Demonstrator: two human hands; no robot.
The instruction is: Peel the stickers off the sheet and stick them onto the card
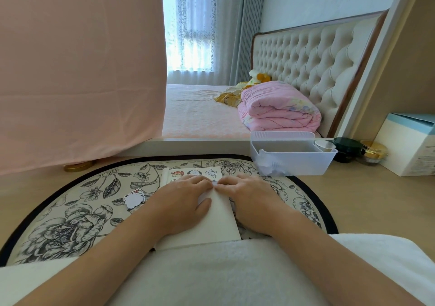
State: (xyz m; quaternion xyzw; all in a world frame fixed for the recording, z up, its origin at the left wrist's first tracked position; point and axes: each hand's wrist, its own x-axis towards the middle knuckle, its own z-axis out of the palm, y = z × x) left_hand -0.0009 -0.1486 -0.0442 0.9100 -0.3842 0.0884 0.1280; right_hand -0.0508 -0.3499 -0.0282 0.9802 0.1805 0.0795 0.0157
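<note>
Fingers of the left hand lie flat on the white card, meeting the right hand, whose bunched tips touch a small sticker; pinch or press cannot be told. The card's long axis runs away from the person. The sticker sheet lies just beyond the fingers, equally near both hands.

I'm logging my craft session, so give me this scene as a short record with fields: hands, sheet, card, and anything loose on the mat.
Left hand: rests on white card, fingertips at near edge of sticker sheet
Right hand: fingertips meet the left's; pinch unclear
Loose sticker: on floral mat, left of card
Clear bin: right, at mat's far edge
</note>
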